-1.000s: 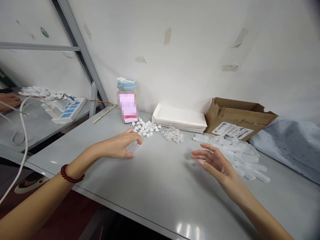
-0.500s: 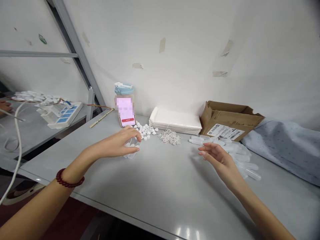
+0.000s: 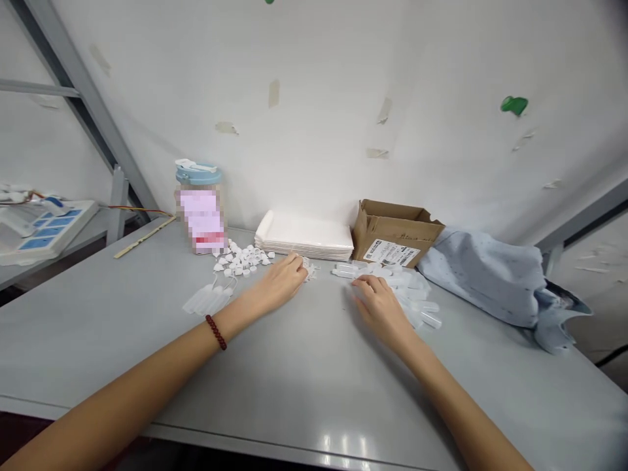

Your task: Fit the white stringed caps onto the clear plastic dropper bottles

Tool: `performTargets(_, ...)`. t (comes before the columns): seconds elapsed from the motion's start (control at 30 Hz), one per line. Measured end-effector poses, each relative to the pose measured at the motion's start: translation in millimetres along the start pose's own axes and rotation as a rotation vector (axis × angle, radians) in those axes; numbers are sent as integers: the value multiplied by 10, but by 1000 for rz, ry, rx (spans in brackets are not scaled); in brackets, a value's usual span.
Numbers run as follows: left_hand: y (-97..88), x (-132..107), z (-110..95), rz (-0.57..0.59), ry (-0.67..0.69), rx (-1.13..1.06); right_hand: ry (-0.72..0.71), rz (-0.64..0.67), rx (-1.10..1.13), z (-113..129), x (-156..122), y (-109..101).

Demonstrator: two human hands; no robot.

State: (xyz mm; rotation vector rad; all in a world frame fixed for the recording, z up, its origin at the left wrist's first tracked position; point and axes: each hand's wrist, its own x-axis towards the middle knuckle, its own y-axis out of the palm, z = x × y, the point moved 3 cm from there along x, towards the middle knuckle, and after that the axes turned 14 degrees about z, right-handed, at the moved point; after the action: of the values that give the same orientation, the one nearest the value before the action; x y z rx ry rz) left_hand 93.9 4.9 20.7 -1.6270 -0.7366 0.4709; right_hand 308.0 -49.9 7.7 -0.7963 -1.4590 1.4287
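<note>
My left hand reaches into a small heap of thin white plastic strips, mostly hidden behind it. Its fingers are curled closed, and whatever is between them is hidden. My right hand is over the near left side of a pile of clear plastic tubes. Its fingers are bent, with the thumb apart, and nothing shows in its grasp. Left of my left forearm lie several translucent tubes with thin loops. Behind them is a scatter of small white caps.
A phone leans against a blue-lidded cup. A stack of white sheets and an open cardboard box stand along the wall. Grey-blue cloth lies right. A power strip sits on the left table.
My left hand has left the looped tubes and moved right to the strip heap, its fingers closing. My right hand has lowered to the clear tubes. The view has turned right.
</note>
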Motion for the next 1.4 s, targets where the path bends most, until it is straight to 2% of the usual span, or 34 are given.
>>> performTargets(0.1, -40, -26, 28, -55, -4, -35, 22, 37, -106, 26, 28, 17)
performTargets(0.3, -243, -144, 93, -207, -75, -210, 28, 102, -223, 147, 218, 82)
performTargets(0.47, -325, -223, 140, -318, -166, -341, 37, 101, -242, 189, 346, 98)
performTargets(0.63, -340, -234, 132, -352, -176, -415, 77, 105, -212, 104, 417, 122)
performTargets(0.9, -230, -243, 100, -318, -134, -428, 105, 121, -109, 18, 408, 206)
performTargets(1.07, -192, -251, -7, -293, -90, -399, 68, 110, -53, 106, 343, 155)
performTargets(1.23, -172, -251, -90, -330, -94, -394, 36, 49, 35, 254, 227, 75)
performTargets(1.3, -166, -255, -105, -365, -84, -363, 13, -6, 176, 333, 175, 34)
performTargets(1.4, -158, -268, -127, -438, -50, -288, -48, -99, 514, 456, 106, -38)
